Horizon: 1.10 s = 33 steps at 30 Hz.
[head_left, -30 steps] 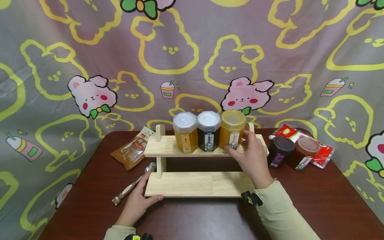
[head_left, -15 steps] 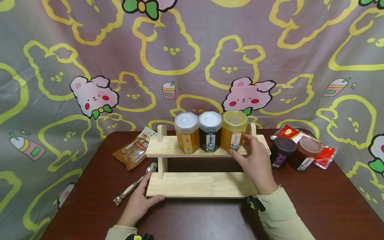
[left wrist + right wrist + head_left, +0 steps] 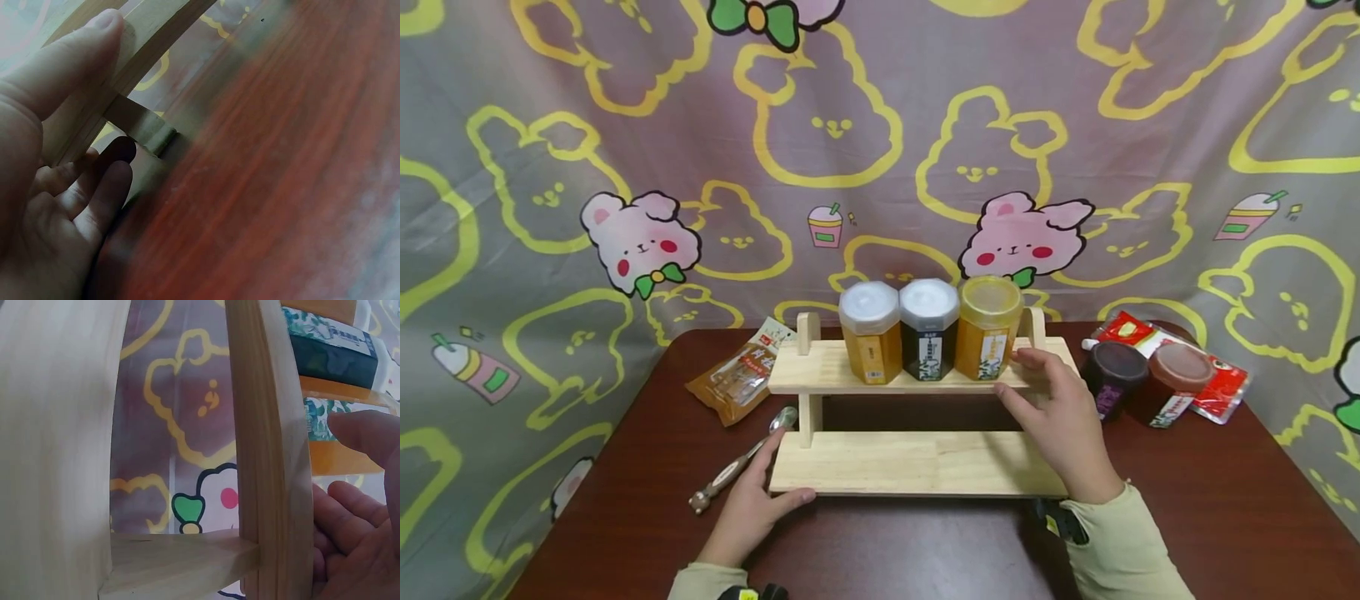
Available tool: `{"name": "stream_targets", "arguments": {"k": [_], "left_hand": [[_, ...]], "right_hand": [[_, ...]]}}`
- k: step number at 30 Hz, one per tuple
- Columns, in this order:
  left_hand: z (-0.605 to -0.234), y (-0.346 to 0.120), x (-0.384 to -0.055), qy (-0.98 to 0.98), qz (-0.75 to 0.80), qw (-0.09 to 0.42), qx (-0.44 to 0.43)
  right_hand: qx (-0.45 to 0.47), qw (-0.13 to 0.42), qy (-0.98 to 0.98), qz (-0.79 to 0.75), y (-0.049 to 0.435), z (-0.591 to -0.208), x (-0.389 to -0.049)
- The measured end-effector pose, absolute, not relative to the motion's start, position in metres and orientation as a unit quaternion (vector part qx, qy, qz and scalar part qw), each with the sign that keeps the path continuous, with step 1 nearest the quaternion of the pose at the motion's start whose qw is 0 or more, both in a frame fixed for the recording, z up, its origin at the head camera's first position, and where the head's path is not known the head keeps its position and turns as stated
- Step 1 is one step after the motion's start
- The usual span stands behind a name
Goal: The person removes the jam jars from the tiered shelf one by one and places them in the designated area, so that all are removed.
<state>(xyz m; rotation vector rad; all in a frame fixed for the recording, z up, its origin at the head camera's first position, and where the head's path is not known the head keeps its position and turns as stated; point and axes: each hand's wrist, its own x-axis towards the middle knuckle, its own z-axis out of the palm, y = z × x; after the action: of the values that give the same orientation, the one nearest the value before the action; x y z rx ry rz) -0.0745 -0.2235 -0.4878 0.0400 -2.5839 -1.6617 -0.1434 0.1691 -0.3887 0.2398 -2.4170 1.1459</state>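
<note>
A two-tier wooden rack (image 3: 910, 462) stands on the table. My left hand (image 3: 745, 508) holds the left end of its lower board, thumb along the front edge; in the left wrist view, fingers (image 3: 109, 194) lie on the far side from the thumb. Three jars stand in a row on the upper board: an amber jar (image 3: 872, 354) with a whitish lid, a dark jar (image 3: 928, 350), and an amber jar with a yellow lid (image 3: 991, 302). My right hand (image 3: 1063, 425) is just right of the yellow-lidded jar, thumb and fingers spread, holding nothing.
Right of the rack stand a dark purple-labelled jar (image 3: 1116, 367) and a reddish-brown jar (image 3: 1176, 371), with a red-and-white packet (image 3: 1228, 387) behind. At left lie a brown packet (image 3: 737, 379) and a spoon (image 3: 727, 473) with a bear-shaped handle end. A patterned curtain (image 3: 850, 125) hangs behind.
My right hand has let go of the yellow-lidded jar and drawn away to the right and slightly down. The left hand stays at the rack's corner.
</note>
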Motion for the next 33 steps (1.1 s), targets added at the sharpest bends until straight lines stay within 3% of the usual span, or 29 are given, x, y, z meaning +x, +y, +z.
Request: {"name": "stream_targets", "arguments": {"k": [16, 28, 33], "left_hand": [[-0.488, -0.227, -0.073, -0.86, -0.509, 0.036, 0.016], [-0.488, -0.227, -0.074, -0.866, -0.499, 0.038, 0.013], [-0.488, -0.227, -0.074, -0.868, -0.495, 0.036, 0.014]], "right_hand": [[0.005, 0.359, -0.816, 0.453, 0.185, -0.4, -0.14], [-0.04, 0.364, -0.799, 0.476, 0.215, -0.403, -0.147], [-0.049, 0.324, -0.816, 0.476, 0.233, -0.405, -0.151]]}}
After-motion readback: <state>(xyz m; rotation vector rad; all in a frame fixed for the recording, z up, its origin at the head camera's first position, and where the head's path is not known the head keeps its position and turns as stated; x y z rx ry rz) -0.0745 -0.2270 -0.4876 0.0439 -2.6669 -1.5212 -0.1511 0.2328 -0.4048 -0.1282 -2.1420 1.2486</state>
